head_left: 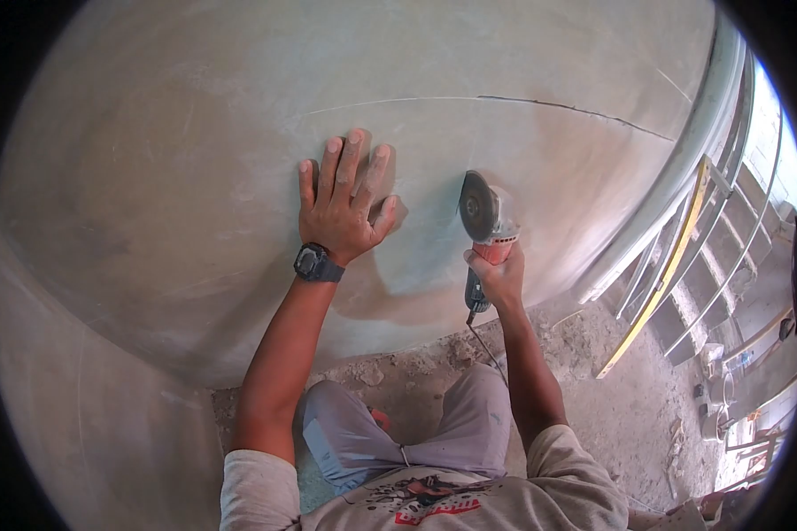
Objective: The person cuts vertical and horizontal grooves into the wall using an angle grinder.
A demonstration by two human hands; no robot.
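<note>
Plastered wall (195, 177): its line (480, 97) appears cut rightward, only marked leftward. Below the line, the right hand (499, 276) has its fingers wrapped around an angle grinder (491, 219); the left hand (341, 219) has fingers spread, grasping nothing.

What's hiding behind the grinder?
The smooth wall shows above the grinder and left of its disc. The patch straight behind the grinder is covered, so I can't tell whether it has any marks.

Red-black grinder (494, 250), mottled grey wall (230, 195)
</note>
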